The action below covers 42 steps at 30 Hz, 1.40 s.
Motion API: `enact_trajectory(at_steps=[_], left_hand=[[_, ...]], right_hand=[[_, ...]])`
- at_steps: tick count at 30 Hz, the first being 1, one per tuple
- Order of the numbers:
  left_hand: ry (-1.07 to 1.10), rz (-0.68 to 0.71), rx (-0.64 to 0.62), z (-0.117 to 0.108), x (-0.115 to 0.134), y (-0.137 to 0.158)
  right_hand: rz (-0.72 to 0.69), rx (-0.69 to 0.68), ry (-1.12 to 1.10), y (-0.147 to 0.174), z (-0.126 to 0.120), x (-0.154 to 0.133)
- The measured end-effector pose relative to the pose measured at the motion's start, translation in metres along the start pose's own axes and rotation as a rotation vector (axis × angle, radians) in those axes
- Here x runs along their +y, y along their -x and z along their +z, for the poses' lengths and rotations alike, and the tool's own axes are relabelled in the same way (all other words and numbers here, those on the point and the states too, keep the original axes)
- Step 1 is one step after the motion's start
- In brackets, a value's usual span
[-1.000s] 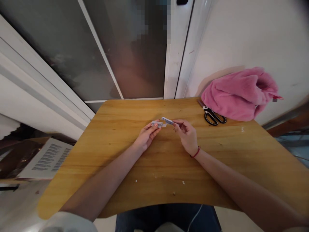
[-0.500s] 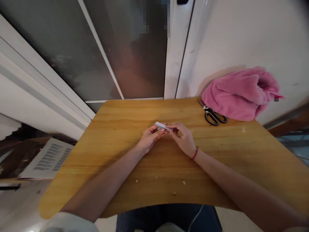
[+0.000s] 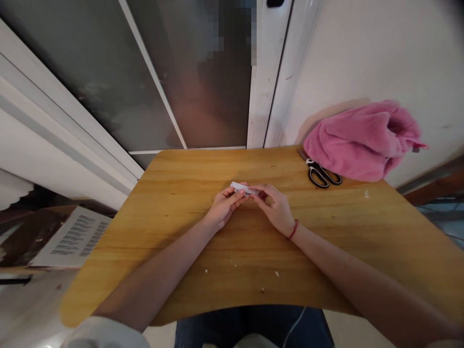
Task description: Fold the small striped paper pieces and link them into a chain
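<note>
A small, flat, whitish-grey strip, perhaps folded paper (image 3: 239,186), is pinched between both hands above the middle of the table. My left hand (image 3: 224,207) grips its left part, thumb on top and fingers beneath. At the right end, my right hand (image 3: 274,205) holds it between thumb and fingertips; a red band circles that wrist. Fingers cover much of the strip, so its exact kind cannot be made out.
Black-handled scissors (image 3: 319,175) lie at the back right of the wooden table (image 3: 174,179), blades partly under a pink plush cloth (image 3: 358,140). Small white scraps dot the near table. A cardboard box (image 3: 72,237) stands at the left, and a glazed door (image 3: 203,106) rises behind.
The strip has shifted very slightly to the left and turned a little flatter in the fingers. Both hands keep their grip; otherwise the scene stays the same.
</note>
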State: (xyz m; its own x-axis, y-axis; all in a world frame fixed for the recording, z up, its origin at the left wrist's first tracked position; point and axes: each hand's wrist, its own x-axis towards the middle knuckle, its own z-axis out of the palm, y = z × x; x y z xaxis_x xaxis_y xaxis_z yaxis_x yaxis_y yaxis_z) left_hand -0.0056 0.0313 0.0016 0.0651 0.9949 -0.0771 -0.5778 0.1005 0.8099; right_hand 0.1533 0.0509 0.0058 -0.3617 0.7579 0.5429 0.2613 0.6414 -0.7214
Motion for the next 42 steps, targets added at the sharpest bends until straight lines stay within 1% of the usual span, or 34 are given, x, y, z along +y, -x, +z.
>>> enact_trajectory(at_steps=[6,13,19,24,29,33,36,39,42], left_hand=[[0.085,-0.007,0.130,-0.002,0.004,-0.004],[0.127,0.021,0.172,-0.007,0.004,-0.008],[0.142,0.021,0.183,-0.008,0.004,-0.009],[0.174,0.020,0.207,-0.008,0.005,-0.009],[0.240,0.030,0.238,-0.008,0.007,-0.010],[0.274,0.010,0.275,-0.010,0.008,-0.012],[0.231,-0.002,0.237,-0.010,0.007,-0.012],[0.120,-0.019,0.135,-0.007,0.004,-0.008],[0.008,-0.029,0.048,-0.003,0.000,-0.003]], right_hand=[[0.048,0.052,0.000,0.000,-0.001,0.002],[0.081,0.095,-0.009,-0.001,-0.002,0.001],[0.091,0.183,0.015,0.000,-0.005,0.002],[0.125,0.179,0.002,0.000,-0.005,0.004],[0.129,0.168,-0.013,0.002,-0.005,0.006],[0.132,0.204,-0.024,0.003,-0.005,0.009],[0.134,0.228,-0.027,0.003,-0.005,0.010],[0.117,0.227,-0.011,0.002,-0.004,0.009],[0.063,0.197,0.025,0.002,-0.003,0.003]])
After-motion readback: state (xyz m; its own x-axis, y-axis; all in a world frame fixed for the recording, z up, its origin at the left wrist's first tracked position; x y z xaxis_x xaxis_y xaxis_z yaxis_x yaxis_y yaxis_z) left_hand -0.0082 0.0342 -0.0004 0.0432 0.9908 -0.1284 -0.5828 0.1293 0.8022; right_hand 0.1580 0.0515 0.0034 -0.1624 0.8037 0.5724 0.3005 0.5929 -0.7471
